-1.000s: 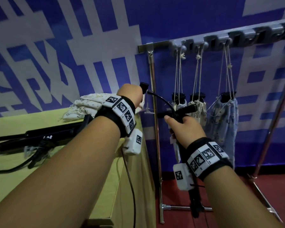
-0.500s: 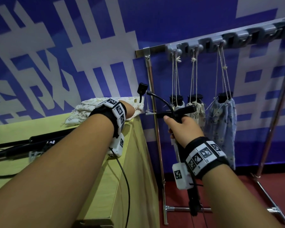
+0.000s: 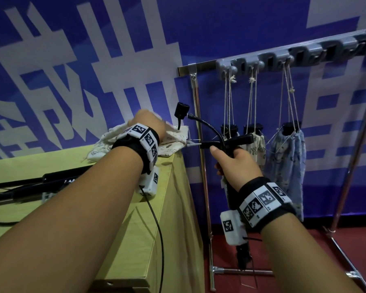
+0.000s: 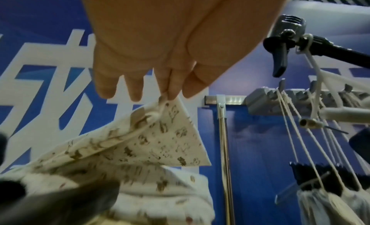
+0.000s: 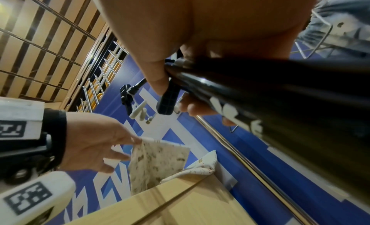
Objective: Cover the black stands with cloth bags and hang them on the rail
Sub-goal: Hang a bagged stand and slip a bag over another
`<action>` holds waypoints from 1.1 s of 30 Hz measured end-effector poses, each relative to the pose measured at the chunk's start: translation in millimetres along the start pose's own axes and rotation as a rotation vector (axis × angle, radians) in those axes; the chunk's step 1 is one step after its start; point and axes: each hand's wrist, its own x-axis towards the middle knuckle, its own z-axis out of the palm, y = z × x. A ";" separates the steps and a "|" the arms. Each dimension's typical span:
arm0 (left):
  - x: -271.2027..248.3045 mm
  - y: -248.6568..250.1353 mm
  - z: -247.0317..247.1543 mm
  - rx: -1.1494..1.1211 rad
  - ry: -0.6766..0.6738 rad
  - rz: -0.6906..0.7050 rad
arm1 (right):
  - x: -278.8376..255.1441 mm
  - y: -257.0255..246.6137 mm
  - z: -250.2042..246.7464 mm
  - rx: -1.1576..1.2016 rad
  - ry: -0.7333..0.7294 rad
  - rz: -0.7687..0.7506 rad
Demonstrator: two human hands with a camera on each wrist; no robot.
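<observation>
My right hand (image 3: 226, 157) grips a black stand (image 3: 232, 197) upright just past the table's right edge; its handle and curved cable stick out above my fist. In the right wrist view the stand (image 5: 280, 94) fills the right side. My left hand (image 3: 148, 123) reaches to a pile of cream patterned cloth bags (image 3: 106, 142) at the table's far corner. In the left wrist view, thumb and fingers (image 4: 172, 94) pinch the corner of one bag (image 4: 160, 141), which is lifted off the pile. The grey hook rail (image 3: 304, 51) runs across the upper right.
Three bagged stands hang by strings from the rail, the blue one (image 3: 287, 161) rightmost. Other black stands (image 3: 51, 180) lie on the yellow-green table (image 3: 152, 218). The rack's chrome upright (image 3: 201, 166) stands between table and held stand. Red floor (image 3: 304, 261) lies below.
My left hand dropped from beside the stand's top to the bag pile and pinched up one bag's corner. My right hand kept hold of the stand, nearly still.
</observation>
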 end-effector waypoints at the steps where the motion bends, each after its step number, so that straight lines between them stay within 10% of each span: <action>1: 0.1 2.2 -7.8 -0.097 0.087 -0.002 | -0.3 -0.7 0.6 0.012 0.007 -0.011; 6: -17.3 19.7 -43.2 -0.566 0.339 0.234 | -0.2 -4.7 1.5 0.132 0.068 -0.043; 13: -34.4 61.0 -66.1 -0.960 0.360 0.413 | -4.8 -13.6 -2.8 0.281 0.067 -0.084; 22: -56.7 102.0 -42.4 -1.519 -0.123 0.208 | -9.4 -11.2 -14.2 0.437 0.061 -0.046; 33: -62.1 98.6 2.7 -1.882 -0.414 -0.264 | -10.5 3.3 -23.1 0.397 -0.004 0.004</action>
